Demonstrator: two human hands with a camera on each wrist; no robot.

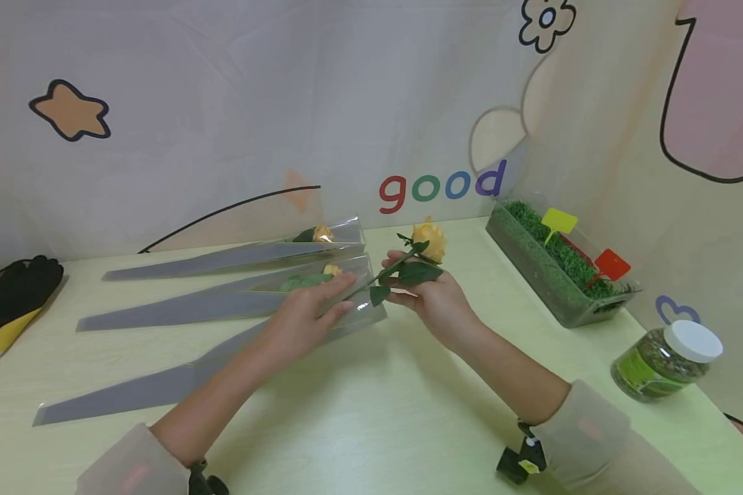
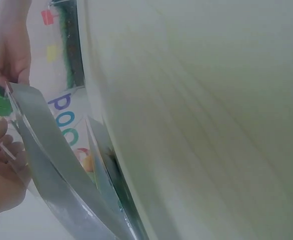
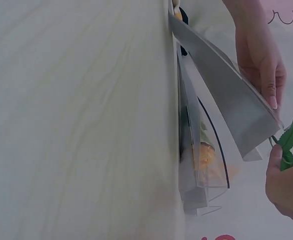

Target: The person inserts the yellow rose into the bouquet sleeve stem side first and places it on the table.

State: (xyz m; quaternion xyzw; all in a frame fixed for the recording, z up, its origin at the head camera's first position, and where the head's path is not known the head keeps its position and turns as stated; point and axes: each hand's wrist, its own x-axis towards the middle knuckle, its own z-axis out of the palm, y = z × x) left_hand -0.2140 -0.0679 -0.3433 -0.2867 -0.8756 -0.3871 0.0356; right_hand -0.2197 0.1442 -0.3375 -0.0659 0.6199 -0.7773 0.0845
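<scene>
My right hand (image 1: 436,302) holds a yellow rose (image 1: 429,240) by its green stem, its bloom tilted up and away and its leaves (image 3: 289,137) near the fingers. The stem's lower end points left into the mouth of the nearest flower sleeve (image 1: 136,385), clear with a grey panel. At that mouth my left hand (image 1: 306,316) grips the sleeve's edge, thumb towards me. Both wrist views show this sleeve (image 3: 226,95) raised off the table at its mouth, between my left hand (image 2: 6,175) and my right hand (image 2: 14,55). How far the stem reaches inside is hidden.
Behind lie two more sleeves, the middle one (image 1: 161,311) and the far one (image 1: 179,265), each with a yellow rose inside. A planter of artificial grass (image 1: 526,275) and a white-lidded jar (image 1: 662,361) stand right. Black-and-yellow gloves (image 1: 18,302) lie far left.
</scene>
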